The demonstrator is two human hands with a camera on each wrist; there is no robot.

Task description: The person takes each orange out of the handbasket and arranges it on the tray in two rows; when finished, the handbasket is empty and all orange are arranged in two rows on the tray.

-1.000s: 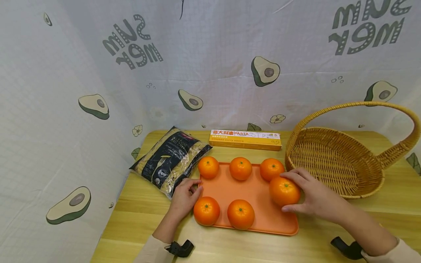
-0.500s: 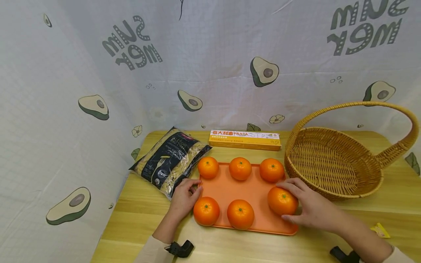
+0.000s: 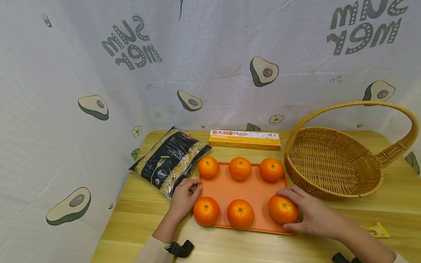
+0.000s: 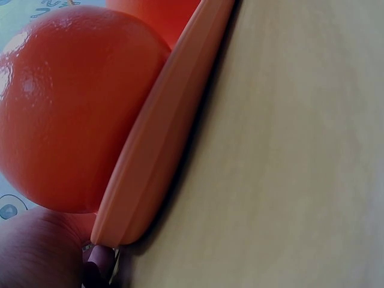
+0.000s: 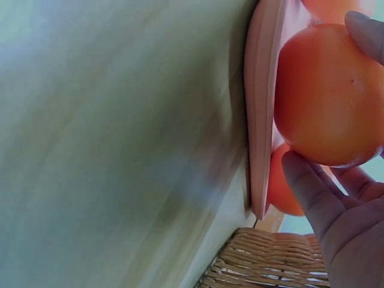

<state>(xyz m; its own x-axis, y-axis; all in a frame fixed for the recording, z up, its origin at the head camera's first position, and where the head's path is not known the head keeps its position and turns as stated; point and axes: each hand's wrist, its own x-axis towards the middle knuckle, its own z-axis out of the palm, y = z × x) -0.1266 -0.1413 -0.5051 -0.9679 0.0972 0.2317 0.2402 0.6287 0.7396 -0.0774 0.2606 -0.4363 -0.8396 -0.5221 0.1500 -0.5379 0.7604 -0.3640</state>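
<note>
An orange tray (image 3: 243,188) lies on the table with a row of oranges along its far side and another along its near side. My right hand (image 3: 314,213) holds the near-right orange (image 3: 283,209) between thumb and fingers. The right wrist view shows this orange (image 5: 330,96) low at the tray rim (image 5: 261,108), the fingers along its side. My left hand (image 3: 184,197) holds the tray's left edge, beside the near-left orange (image 3: 206,211). In the left wrist view, the fingers (image 4: 103,258) are at the tray's corner, partly hidden.
A wicker basket (image 3: 332,164) with a tall handle stands right of the tray. A pasta bag (image 3: 169,159) lies at the left and a pasta box (image 3: 245,140) behind the tray. A small yellow packet (image 3: 377,231) lies near the right forearm. A printed curtain (image 3: 213,62) hangs behind.
My right hand has lowered the orange toward me, down to the tray's near-right corner, uncovering the far-right orange. The left hand has stayed put. The yellow packet has come into view.
</note>
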